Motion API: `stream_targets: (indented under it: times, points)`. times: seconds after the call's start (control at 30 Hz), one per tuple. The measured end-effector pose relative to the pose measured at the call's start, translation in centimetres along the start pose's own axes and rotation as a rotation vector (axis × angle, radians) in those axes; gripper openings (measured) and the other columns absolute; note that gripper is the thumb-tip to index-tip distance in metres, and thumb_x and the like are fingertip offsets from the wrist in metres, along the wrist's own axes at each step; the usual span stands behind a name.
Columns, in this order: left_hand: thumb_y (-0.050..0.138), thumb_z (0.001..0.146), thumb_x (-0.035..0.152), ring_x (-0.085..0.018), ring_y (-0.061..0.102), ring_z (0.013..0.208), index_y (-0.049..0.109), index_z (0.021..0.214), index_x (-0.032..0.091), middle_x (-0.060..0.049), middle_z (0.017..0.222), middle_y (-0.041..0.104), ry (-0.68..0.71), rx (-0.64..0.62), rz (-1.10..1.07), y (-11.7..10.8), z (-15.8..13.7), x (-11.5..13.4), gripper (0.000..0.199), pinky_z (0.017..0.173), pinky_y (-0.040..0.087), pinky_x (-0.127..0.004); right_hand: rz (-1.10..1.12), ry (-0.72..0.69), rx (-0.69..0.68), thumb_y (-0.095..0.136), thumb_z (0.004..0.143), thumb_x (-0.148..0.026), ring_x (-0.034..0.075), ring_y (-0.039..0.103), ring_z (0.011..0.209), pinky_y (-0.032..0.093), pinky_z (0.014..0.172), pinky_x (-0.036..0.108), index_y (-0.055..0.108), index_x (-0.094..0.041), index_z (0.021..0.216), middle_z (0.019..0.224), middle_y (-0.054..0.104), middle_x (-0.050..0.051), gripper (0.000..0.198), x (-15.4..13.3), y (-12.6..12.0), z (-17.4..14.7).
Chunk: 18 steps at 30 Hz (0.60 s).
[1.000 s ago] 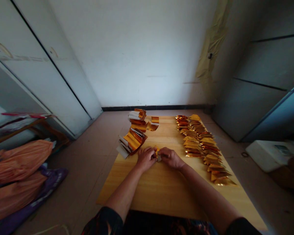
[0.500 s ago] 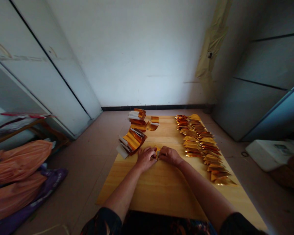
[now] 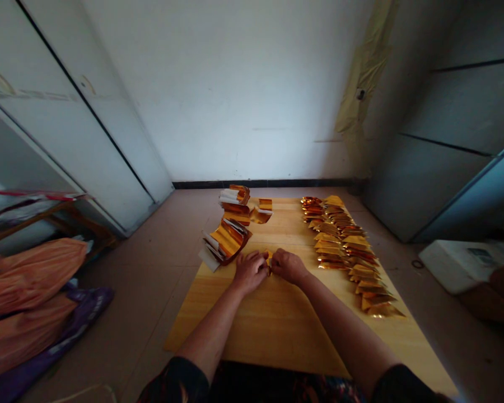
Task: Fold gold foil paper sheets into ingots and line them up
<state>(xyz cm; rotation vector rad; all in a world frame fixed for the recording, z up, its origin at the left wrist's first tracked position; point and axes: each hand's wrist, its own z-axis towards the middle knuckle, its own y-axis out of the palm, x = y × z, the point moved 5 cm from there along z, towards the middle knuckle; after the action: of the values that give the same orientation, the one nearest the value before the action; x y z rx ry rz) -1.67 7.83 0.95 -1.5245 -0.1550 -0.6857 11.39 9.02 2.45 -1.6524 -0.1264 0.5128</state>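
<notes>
Gold foil [image 3: 270,265] in 2 hands' [image 3: 251,272] gripping fingers [image 3: 278,257], white box [image 3: 449,267] at right, contents hidden.

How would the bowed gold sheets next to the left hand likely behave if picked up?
The sheets look thin-edged and curved, so they are probably light and bendable. Their glossy faces suggest they may slide over one another. They lie with uneven edges, so a push would probably spread them.

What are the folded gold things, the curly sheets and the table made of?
Folded gold things: probably foil-faced paper; they gleam and hold sharp creases. Curly sheets: likely the same; dull, pale backs show. Table: looks like smooth wood; faint grain shows.
</notes>
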Motion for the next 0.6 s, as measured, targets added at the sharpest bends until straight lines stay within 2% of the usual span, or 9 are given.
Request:
stream_targets:
  times: [0.2, 0.37, 0.53, 0.6]
  points:
    - [0.062, 0.076, 0.026, -0.024, 0.045, 0.125, 0.064, 0.085, 0.026, -0.001, 0.125, 0.061, 0.008, 0.048, 0.023, 0.1, 0.0, 0.1, 0.008, 0.107, 0.022, -0.051, 0.031, 0.016, 0.002, 0.05, 0.086, -0.028, 0.012, 0.058, 0.076, 0.031, 0.059, 0.021, 0.064, -0.02, 0.088, 0.093, 0.062, 0.004, 0.017, 0.0, 0.0, -0.1]
    - [0.064, 0.075, 0.024, -0.024, 0.045, 0.125, 0.064, 0.086, 0.026, -0.001, 0.12, 0.064, 0.006, 0.066, 0.014, 0.3, -0.1, 0.1, 0.01, 0.107, 0.021, -0.051, 0.169, -0.003, 0.066, 0.054, 0.082, -0.021, 0.011, 0.056, 0.076, 0.034, 0.063, 0.02, 0.064, -0.019, 0.086, 0.091, 0.06, 0.002, 0.011, 1.2, 1.0, 0.3]
    - [0.064, 0.076, 0.023, -0.023, 0.045, 0.125, 0.063, 0.085, 0.026, 0.0, 0.123, 0.062, 0.006, 0.072, 0.012, 0.4, -0.1, 0.1, 0.01, 0.107, 0.021, -0.051, 0.279, 0.011, 0.136, 0.053, 0.077, -0.008, 0.012, 0.056, 0.082, 0.039, 0.071, 0.019, 0.064, -0.017, 0.085, 0.09, 0.06, 0.003, 0.017, 2.2, 1.5, 0.4]
    - [0.064, 0.076, 0.024, -0.024, 0.045, 0.125, 0.063, 0.085, 0.026, 0.0, 0.122, 0.063, 0.005, 0.066, 0.017, 0.4, -0.1, 0.1, 0.01, 0.106, 0.022, -0.052, 0.297, 0.016, 0.158, 0.053, 0.077, -0.01, 0.012, 0.056, 0.081, 0.039, 0.071, 0.019, 0.063, -0.017, 0.085, 0.089, 0.06, 0.002, 0.015, 2.2, 1.6, 0.2]
